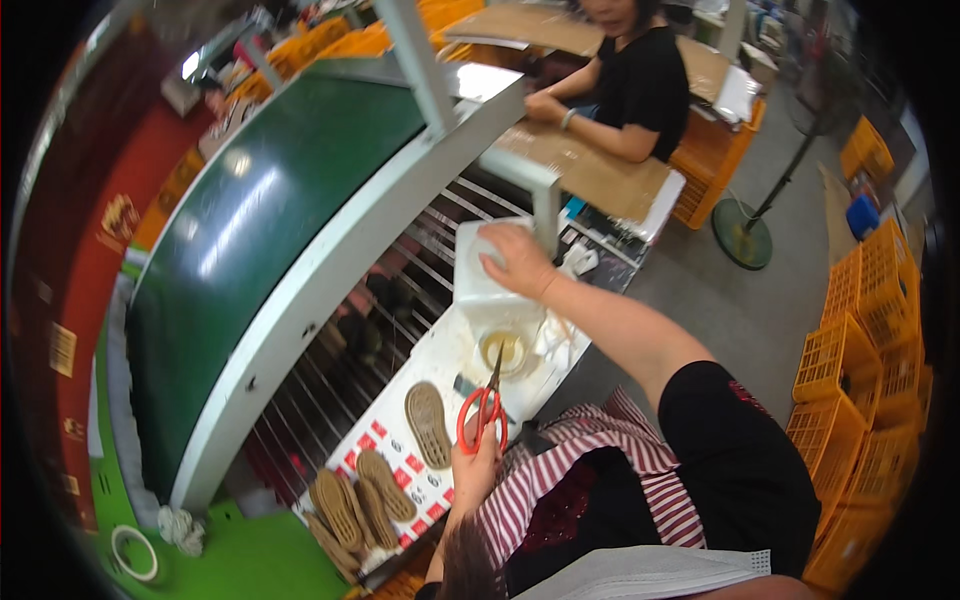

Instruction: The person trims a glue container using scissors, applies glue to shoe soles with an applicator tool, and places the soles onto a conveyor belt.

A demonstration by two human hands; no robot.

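My left hand point(474, 468) is closed around red-handled scissors point(483, 415), their blades pointing away from me toward a small bowl of yellowish liquid point(504, 352). Whether the tips touch the liquid I cannot tell. Farther off, my right hand point(517, 260) lies with fingers apart on top of a whitish, translucent box-shaped container point(484, 285) just beyond the bowl. A brown shoe sole point(428, 425) lies by itself left of the scissors. Several more brown soles point(340, 510) are bunched together on the nearer end of the white, red-marked work surface point(402, 462).
A green conveyor belt point(300, 190) with a pale metal frame point(330, 240) runs along the left. Across from me sits a person point(640, 85) at a cardboard-covered table point(600, 180). Orange crates point(840, 440) are stacked at right, near a fan stand point(742, 233). White crumpled tissue point(553, 338) lies beside the bowl.
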